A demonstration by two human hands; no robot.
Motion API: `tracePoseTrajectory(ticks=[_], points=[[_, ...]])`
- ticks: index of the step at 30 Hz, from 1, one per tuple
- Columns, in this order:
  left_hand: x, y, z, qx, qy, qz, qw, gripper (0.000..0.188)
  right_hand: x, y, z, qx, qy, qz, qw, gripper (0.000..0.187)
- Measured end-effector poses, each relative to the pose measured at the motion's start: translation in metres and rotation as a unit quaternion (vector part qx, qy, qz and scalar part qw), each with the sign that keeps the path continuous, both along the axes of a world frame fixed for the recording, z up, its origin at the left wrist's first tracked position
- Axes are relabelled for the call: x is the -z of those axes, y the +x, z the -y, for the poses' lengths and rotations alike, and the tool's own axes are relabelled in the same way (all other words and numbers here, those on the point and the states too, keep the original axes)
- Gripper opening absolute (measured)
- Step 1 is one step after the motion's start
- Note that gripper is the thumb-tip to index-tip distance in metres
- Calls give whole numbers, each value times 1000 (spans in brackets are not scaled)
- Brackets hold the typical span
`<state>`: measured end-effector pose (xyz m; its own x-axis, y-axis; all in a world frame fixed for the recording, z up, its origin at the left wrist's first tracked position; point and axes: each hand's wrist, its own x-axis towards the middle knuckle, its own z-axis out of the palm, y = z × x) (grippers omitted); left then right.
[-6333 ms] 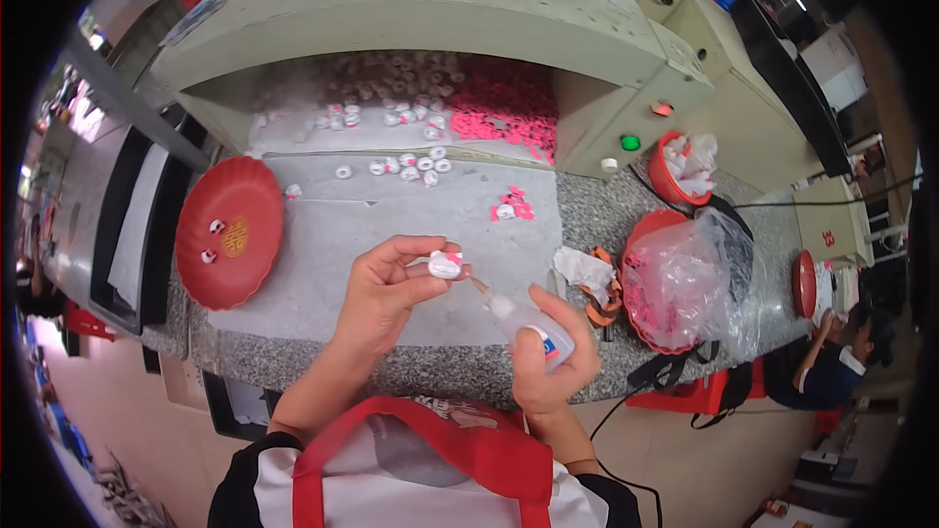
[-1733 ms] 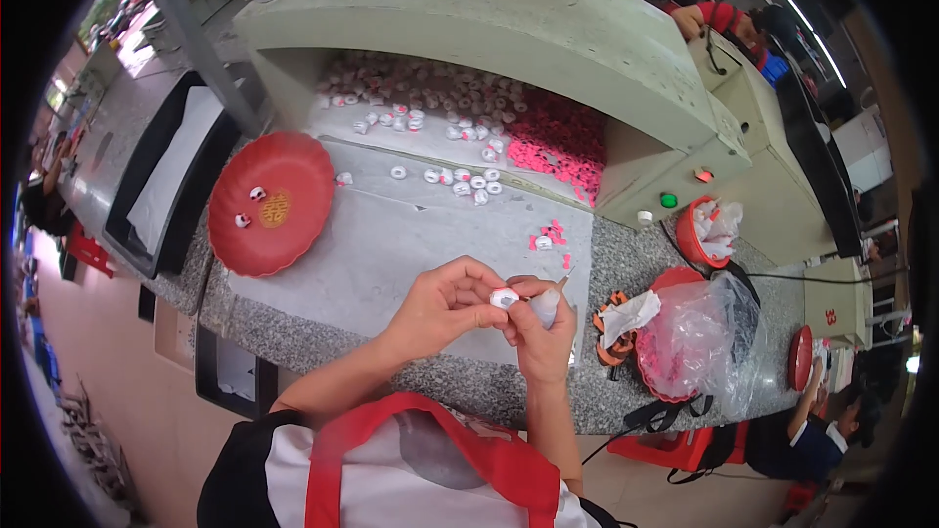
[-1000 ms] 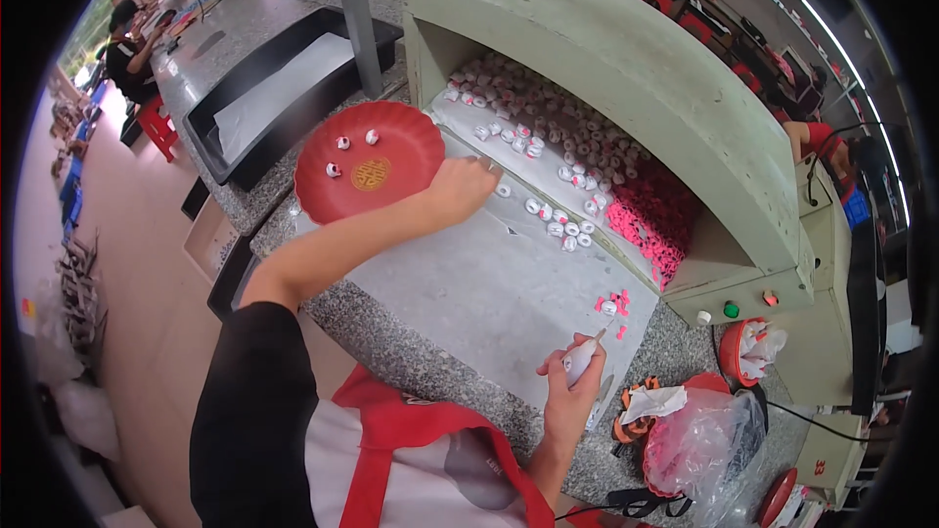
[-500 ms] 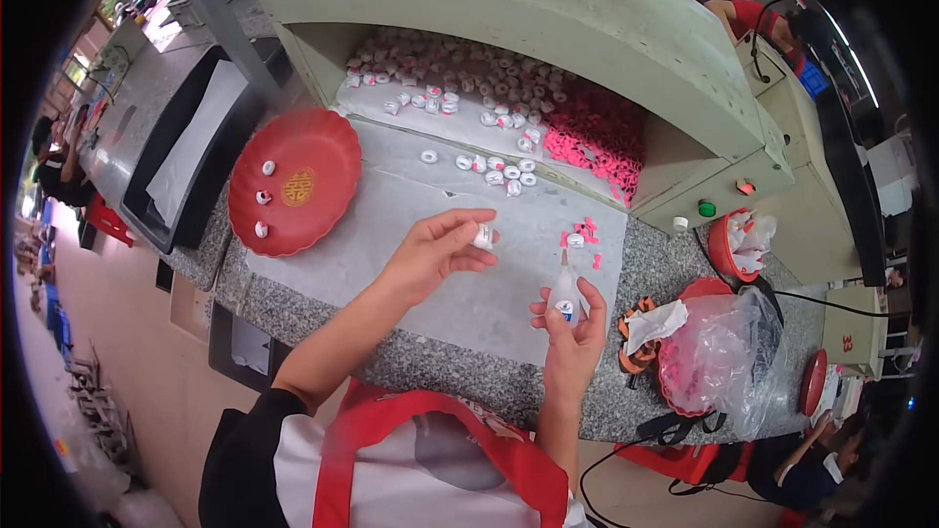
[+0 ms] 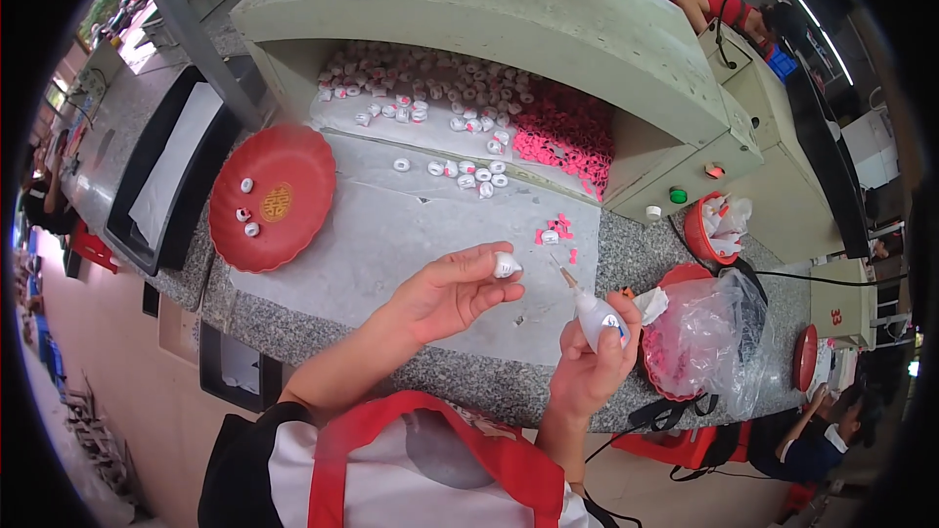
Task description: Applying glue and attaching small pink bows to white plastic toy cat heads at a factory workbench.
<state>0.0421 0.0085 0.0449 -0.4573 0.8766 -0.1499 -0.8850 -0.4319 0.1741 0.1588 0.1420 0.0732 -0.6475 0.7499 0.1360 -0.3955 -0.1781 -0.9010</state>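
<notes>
Between thumb and fingers, my left hand (image 5: 455,293) pinches a small white rounded piece (image 5: 506,265) above the papered bench. My right hand (image 5: 593,360) is wrapped round a small glue bottle (image 5: 597,317) with a blue label, its thin nozzle tip tilted up and left, apart from the white piece. Beyond the nozzle, a few pink bow-shaped bits (image 5: 559,225) lie on the paper around another white piece (image 5: 551,237). Farther back, a loose row of similar white pieces (image 5: 468,181) sits before the open cabinet.
A pale green cabinet (image 5: 469,0) holds many white pieces and a heap of pink bits (image 5: 562,137). On the left, a red scalloped plate (image 5: 313,161) bears three pieces. At right stand a small red basket (image 5: 696,235) and a plastic bag (image 5: 724,332). Co-workers sit at the edges.
My left hand has turned and come lower with the white piece. My right hand has shifted lower and right, and the bottle now tilts leftward instead of standing upright. The whole view has shifted slightly.
</notes>
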Motion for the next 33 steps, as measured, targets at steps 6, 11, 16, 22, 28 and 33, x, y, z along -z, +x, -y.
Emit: tracePoseTrajectory(ticks=[6, 11, 16, 22, 28, 33], points=[[9, 11, -5, 49, 66, 53, 995, 35, -10, 0, 9, -9, 8, 7, 1000, 40], [-8, 15, -6, 36, 62, 47, 996, 38, -15, 7, 9, 54, 61, -4, 997, 34], [-14, 18, -1, 32, 7, -103, 994, 38, -29, 13, 14, 88, 163, 80, 979, 33], [-32, 27, -1, -114, -140, -309, 934, 33, -29, 25, 17, 95, 235, 91, 963, 31], [-22, 25, -2, -199, -178, -473, 840, 35, -24, 25, 19, 62, 261, 83, 960, 26], [-33, 29, 0, -178, -243, -379, 875, 35, -20, 22, 19, 56, 285, 88, 953, 25]])
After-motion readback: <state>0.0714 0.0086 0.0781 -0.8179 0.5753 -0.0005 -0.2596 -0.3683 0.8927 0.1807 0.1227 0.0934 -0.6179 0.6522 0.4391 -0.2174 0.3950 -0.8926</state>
